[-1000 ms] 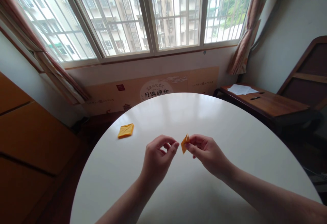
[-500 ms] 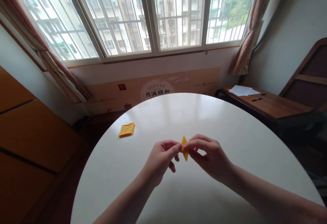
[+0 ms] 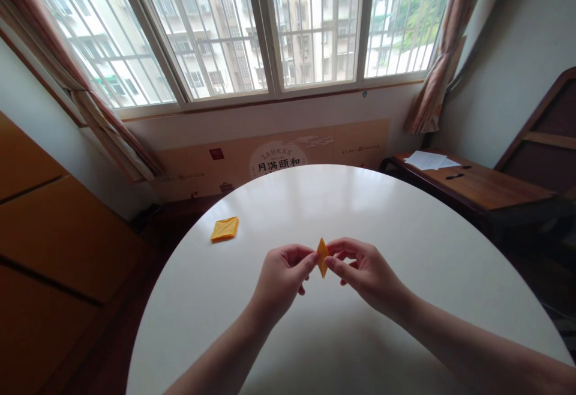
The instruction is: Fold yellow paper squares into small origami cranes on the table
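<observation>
A small folded piece of orange paper, diamond shaped, is held upright above the round white table. My left hand pinches its left side between thumb and forefinger. My right hand pinches its right side the same way. Both hands hover a little above the tabletop near its middle. A second folded orange paper, a flat square, lies on the table's left part, well away from both hands.
A wooden side table with white sheets and a dark pen stands at the right. A printed cardboard panel leans under the barred window. A wooden cabinet fills the left side.
One second ago only my right hand held the small paper and my left hand was beside it. My left hand has closed in and now pinches the paper too, which has turned upright.
</observation>
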{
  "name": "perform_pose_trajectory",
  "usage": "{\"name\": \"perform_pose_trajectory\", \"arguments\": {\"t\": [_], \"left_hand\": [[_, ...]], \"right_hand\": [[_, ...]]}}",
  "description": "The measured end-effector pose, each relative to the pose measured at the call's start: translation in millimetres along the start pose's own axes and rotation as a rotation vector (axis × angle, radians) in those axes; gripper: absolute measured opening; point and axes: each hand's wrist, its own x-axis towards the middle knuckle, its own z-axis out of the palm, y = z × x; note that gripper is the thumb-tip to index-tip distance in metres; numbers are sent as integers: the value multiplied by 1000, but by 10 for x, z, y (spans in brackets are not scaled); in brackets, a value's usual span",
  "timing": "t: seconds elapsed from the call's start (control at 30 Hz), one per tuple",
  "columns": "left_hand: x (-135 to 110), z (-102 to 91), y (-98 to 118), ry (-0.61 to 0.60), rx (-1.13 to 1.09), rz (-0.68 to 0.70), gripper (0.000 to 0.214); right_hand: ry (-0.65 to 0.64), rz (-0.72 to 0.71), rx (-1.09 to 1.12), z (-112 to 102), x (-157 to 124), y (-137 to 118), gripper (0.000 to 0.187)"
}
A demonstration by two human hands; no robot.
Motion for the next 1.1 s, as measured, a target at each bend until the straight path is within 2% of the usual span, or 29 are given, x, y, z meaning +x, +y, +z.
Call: {"name": "perform_pose_trajectory", "arguments": {"t": [0.23,0.53,1.1], "left_hand": [[-21,14,13,-20,10,55,32],[-15,21,-1,-160,-274,-113,25],[-22,57,16,-76,-95,-86,29]], "right_hand": [[-34,100,166,19,16,48,31],[-86,196,335,1,13,-25,31],[-67,98,104,6,-27,-27,26]]}}
